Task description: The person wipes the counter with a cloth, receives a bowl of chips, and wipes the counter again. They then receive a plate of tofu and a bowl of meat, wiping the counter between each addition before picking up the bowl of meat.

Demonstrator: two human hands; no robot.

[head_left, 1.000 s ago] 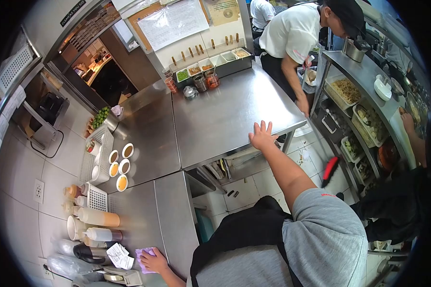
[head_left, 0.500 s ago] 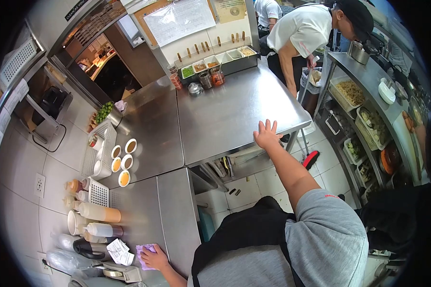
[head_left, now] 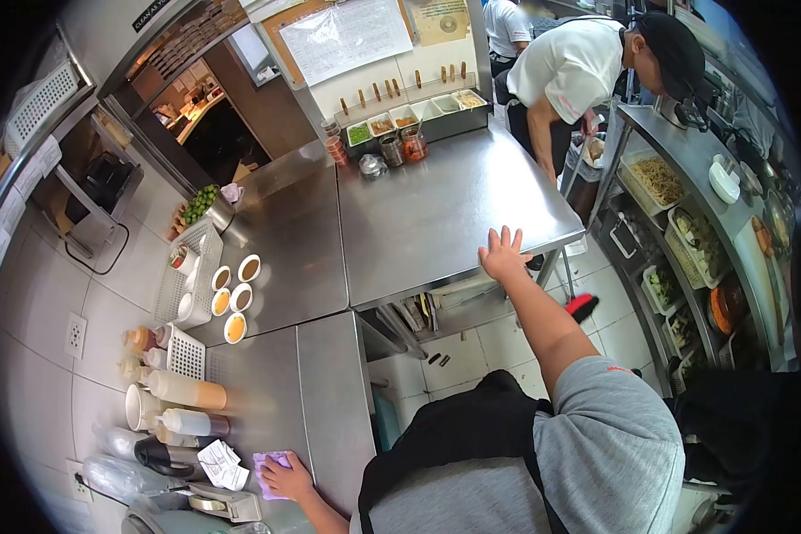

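My left hand (head_left: pixel 287 478) presses a purple cloth (head_left: pixel 271 467) against the steel counter at the lower left, its fingers curled over the cloth's edge. Beside the cloth lies a crumpled white printed paper (head_left: pixel 223 465). My right hand (head_left: pixel 505 255) rests at the front edge of the steel table (head_left: pixel 436 214), fingers spread and holding nothing.
Several sauce cups (head_left: pixel 235 327) stand on the left counter, by white baskets (head_left: pixel 186 354) and squeeze bottles (head_left: pixel 187 389). Topping trays (head_left: pixel 405 122) and jars (head_left: pixel 414 145) line the back. A co-worker (head_left: pixel 578 71) bends at the right, near a red broom (head_left: pixel 582 308) and a loaded shelf (head_left: pixel 659 178).
The head view has shifted slightly, so the surroundings sit a little differently in it. Both hands stay in nearly the same places. The co-worker and the broom have moved slightly.
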